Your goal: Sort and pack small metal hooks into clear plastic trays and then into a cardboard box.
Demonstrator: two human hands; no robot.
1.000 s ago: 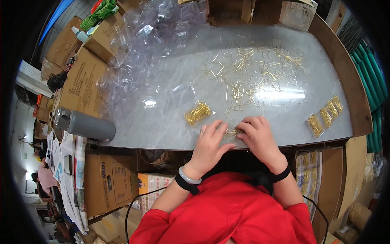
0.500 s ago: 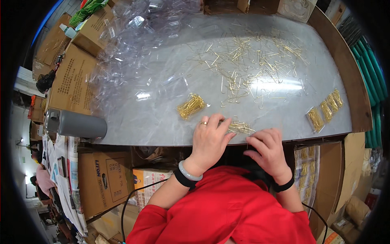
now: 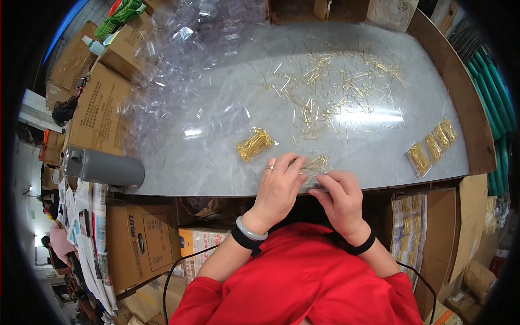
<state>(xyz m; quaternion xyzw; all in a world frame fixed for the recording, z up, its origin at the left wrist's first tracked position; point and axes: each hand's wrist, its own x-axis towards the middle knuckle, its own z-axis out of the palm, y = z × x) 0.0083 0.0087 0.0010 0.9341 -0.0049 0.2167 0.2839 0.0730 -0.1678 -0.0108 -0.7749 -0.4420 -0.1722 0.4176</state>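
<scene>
A small bunch of gold wire hooks (image 3: 316,163) lies at the table's front edge, between my two hands. My left hand (image 3: 277,187) is closed on its left end, thumb and fingers bent over the wires. My right hand (image 3: 342,201) has its fingers curled and thumb drawn in beside the bunch's lower right; what its fingertips pinch, if anything, is too small to make out. Left of the bunch lies a neat gold bundle of hooks (image 3: 254,144) in a clear package. Farther back, many loose gold hooks (image 3: 319,108) are scattered over the grey tabletop (image 3: 216,168).
Clear plastic packages (image 3: 173,81) heap up at the back left. Several filled packs (image 3: 432,147) sit at the right, near the cardboard wall (image 3: 460,81). A grey bottle (image 3: 111,167) lies at the left edge. Below the table, a cardboard box (image 3: 143,238) stands at the left.
My right hand has moved left, closer to my left hand and the bunch of hooks. The hooks' free ends now point more up and away from me. My left hand has barely moved.
</scene>
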